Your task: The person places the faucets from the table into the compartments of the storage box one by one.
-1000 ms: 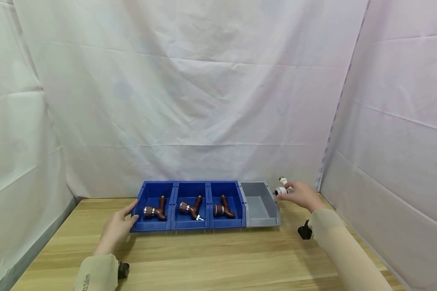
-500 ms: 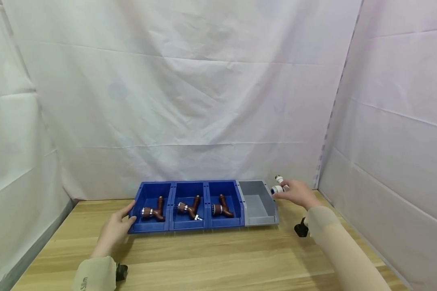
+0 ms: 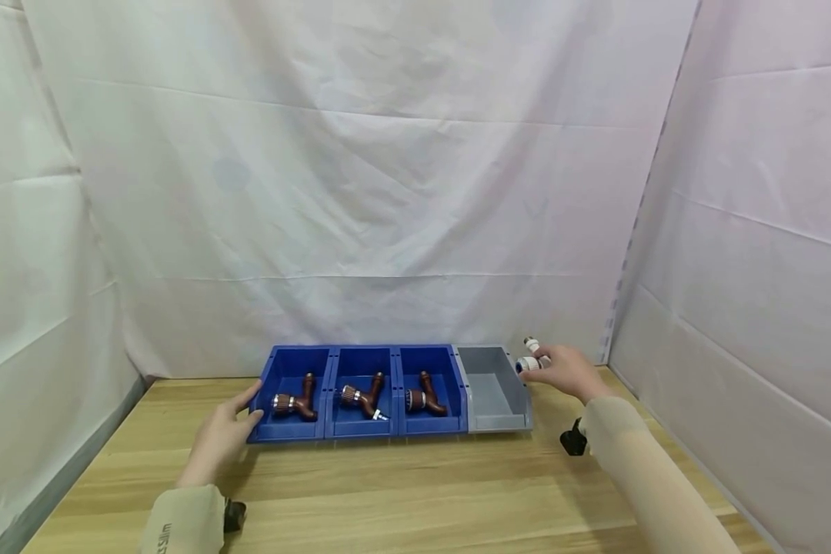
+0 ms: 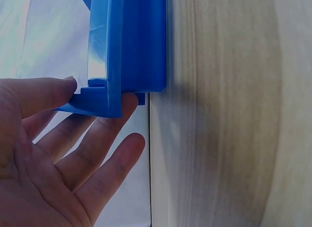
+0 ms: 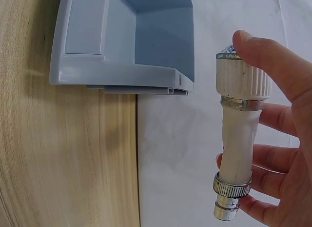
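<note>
In the head view, my right hand (image 3: 571, 373) holds a white tap (image 3: 528, 365) just right of the grey bin (image 3: 500, 422). The right wrist view shows this tap's ribbed white knob (image 5: 241, 78), with my thumb over its top and fingers behind the body. A knurled metal collar and nozzle form its lower end there. My left hand (image 3: 224, 431) grips the outer rim of the leftmost blue bin (image 3: 270, 431), thumb on one side and fingertips on the other in the left wrist view. Inside that bin lies a brown tap (image 3: 305, 404).
Two more blue bins stand in the same row, each with a brown tap inside: the middle tap (image 3: 367, 396) has a metal nozzle, the right tap (image 3: 425, 396) none showing. The row sits on a wooden table (image 3: 388, 492), close to a white cloth backdrop (image 3: 360, 192).
My right hand has shifted slightly left with the white tap, nearer the grey bin. My left hand keeps its grip on the blue bin's rim.
</note>
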A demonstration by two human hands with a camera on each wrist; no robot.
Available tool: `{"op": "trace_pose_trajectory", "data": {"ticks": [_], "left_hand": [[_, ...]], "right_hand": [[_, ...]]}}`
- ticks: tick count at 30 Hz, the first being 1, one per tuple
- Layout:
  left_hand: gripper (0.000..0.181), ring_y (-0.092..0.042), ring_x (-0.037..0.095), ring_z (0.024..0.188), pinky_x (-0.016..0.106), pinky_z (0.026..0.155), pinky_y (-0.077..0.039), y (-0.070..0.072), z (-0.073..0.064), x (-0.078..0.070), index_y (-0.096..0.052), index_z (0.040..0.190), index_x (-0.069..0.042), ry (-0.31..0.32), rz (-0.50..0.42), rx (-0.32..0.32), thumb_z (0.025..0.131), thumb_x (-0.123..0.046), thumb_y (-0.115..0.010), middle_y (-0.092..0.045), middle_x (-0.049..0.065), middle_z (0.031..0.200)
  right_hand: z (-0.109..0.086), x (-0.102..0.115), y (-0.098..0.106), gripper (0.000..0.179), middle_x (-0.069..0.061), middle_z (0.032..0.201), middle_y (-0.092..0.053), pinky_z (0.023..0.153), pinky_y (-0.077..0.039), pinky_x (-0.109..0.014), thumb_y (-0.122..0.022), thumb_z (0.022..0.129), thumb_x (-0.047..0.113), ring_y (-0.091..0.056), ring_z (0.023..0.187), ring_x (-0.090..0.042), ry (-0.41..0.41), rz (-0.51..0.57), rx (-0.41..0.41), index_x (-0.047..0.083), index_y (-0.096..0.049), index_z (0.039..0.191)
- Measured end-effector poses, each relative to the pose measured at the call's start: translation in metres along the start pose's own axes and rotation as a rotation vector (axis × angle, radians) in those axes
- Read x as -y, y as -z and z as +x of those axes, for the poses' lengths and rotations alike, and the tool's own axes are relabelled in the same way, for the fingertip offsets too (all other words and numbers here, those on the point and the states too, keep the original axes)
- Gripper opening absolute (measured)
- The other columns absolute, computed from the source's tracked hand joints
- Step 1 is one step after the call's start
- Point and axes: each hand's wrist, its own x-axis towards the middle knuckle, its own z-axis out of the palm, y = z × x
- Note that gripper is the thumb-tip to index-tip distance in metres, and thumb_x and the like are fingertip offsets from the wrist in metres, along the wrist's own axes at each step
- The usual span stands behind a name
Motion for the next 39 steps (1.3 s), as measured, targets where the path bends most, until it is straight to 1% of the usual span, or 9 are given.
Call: {"op": "trace_pose_trajectory", "data": {"ticks": [2, 6, 13, 16, 19, 26, 33, 35, 39], "left_hand": [[0.057, -0.030, 0.013, 0.039, 0.035, 0.052, -0.037, 0.000, 0.000, 0.000, -0.034, 0.151, -0.011, -0.001, -0.011, -0.002, 0.098, -0.015, -0.053, -0.033, 0.030, 0.146], [0.057, -0.028, 0.013, 0.040, 0.034, 0.055, -0.037, -0.001, 0.000, 0.000, -0.034, 0.151, -0.012, -0.003, -0.006, -0.002, 0.098, -0.016, -0.053, -0.033, 0.030, 0.147], [0.056, -0.039, 0.016, 0.038, 0.034, 0.057, -0.040, -0.001, 0.000, 0.000, -0.034, 0.152, -0.013, 0.007, -0.021, 0.000, 0.099, -0.017, -0.053, -0.033, 0.030, 0.147], [0.056, -0.042, 0.017, 0.038, 0.035, 0.054, -0.041, -0.001, 0.000, 0.000, -0.034, 0.152, -0.014, 0.016, -0.028, 0.004, 0.099, -0.017, -0.052, -0.033, 0.030, 0.147], [0.056, -0.041, 0.017, 0.038, 0.034, 0.055, -0.040, -0.001, 0.001, 0.000, -0.034, 0.152, -0.014, 0.014, -0.019, 0.002, 0.099, -0.017, -0.053, -0.034, 0.029, 0.147], [0.057, -0.037, 0.014, 0.038, 0.033, 0.043, -0.038, 0.000, 0.001, 0.000, -0.034, 0.152, -0.014, 0.011, -0.040, 0.002, 0.099, -0.017, -0.053, -0.034, 0.029, 0.147], [0.057, -0.030, 0.013, 0.040, 0.033, 0.048, -0.037, 0.001, 0.002, 0.000, -0.033, 0.152, -0.015, 0.013, -0.026, 0.010, 0.099, -0.018, -0.054, -0.033, 0.029, 0.147], [0.057, -0.031, 0.013, 0.042, 0.033, 0.053, -0.038, 0.002, 0.001, 0.000, -0.033, 0.152, -0.014, 0.008, -0.008, 0.009, 0.099, -0.019, -0.054, -0.034, 0.029, 0.147], [0.057, -0.034, 0.014, 0.042, 0.033, 0.052, -0.039, 0.001, 0.000, -0.001, -0.033, 0.152, -0.013, 0.007, -0.004, 0.006, 0.099, -0.018, -0.053, -0.034, 0.029, 0.146]], "right_hand": [[0.000, 0.000, -0.001, 0.056, -0.010, 0.102, -0.067, 0.063, -0.042, -0.037, -0.076, 0.079, 0.047, -0.052, 0.075, -0.020, 0.005, -0.002, -0.004, 0.004, -0.066, 0.114], [0.000, 0.001, -0.001, 0.056, -0.010, 0.101, -0.067, 0.063, -0.042, -0.037, -0.076, 0.079, 0.047, -0.052, 0.074, -0.021, 0.008, -0.003, -0.003, 0.005, -0.066, 0.114], [0.001, 0.003, -0.001, 0.059, -0.011, 0.105, -0.067, 0.065, -0.044, -0.039, -0.074, 0.079, 0.050, -0.053, 0.077, -0.021, -0.005, 0.006, 0.015, 0.005, -0.065, 0.116], [0.002, 0.002, -0.002, 0.062, -0.010, 0.103, -0.066, 0.063, -0.043, -0.038, -0.074, 0.079, 0.053, -0.052, 0.075, -0.021, -0.010, 0.010, 0.019, 0.005, -0.065, 0.117], [0.004, 0.002, -0.003, 0.064, -0.009, 0.101, -0.066, 0.061, -0.042, -0.036, -0.073, 0.078, 0.054, -0.051, 0.073, -0.020, -0.016, 0.026, 0.029, 0.005, -0.064, 0.118], [0.007, 0.006, -0.005, 0.064, -0.012, 0.108, -0.066, 0.067, -0.046, -0.040, -0.074, 0.079, 0.053, -0.056, 0.080, -0.022, -0.016, 0.048, 0.033, 0.004, -0.064, 0.119], [0.006, 0.010, -0.007, 0.058, -0.005, 0.087, -0.063, 0.059, -0.041, -0.035, -0.076, 0.080, 0.046, -0.048, 0.068, -0.019, -0.022, 0.062, 0.035, 0.003, -0.064, 0.118], [0.007, 0.011, -0.007, 0.058, -0.004, 0.085, -0.062, 0.058, -0.040, -0.034, -0.076, 0.081, 0.045, -0.047, 0.066, -0.019, -0.022, 0.066, 0.036, 0.003, -0.064, 0.118], [0.007, 0.012, -0.007, 0.058, -0.004, 0.083, -0.061, 0.057, -0.039, -0.034, -0.076, 0.081, 0.044, -0.046, 0.065, -0.019, -0.028, 0.072, 0.036, 0.002, -0.063, 0.119]]}}
